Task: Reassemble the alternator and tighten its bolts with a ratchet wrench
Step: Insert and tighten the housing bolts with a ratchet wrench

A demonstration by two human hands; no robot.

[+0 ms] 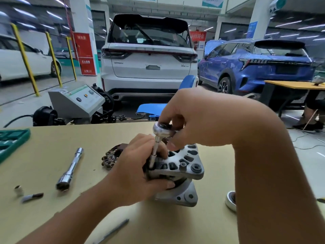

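Observation:
The grey cast alternator (182, 166) stands on the tan table (52, 155) at centre. My left hand (139, 173) grips its left side, fingers curled round the housing edge. My right hand (190, 118) holds the chrome ratchet wrench (161, 128) by its head from above. A slim extension with a socket (154, 152) runs down from the ratchet head into the housing's left rim; the bolt under it is hidden.
A chrome socket extension bar (70, 169) lies to the left, with a small socket (18, 190) and a short bit (32, 197) near the left edge. A green tool case (12, 140) sits far left. A dark rectifier part (112, 155) lies behind my left hand. A tape roll (231, 199) rests right.

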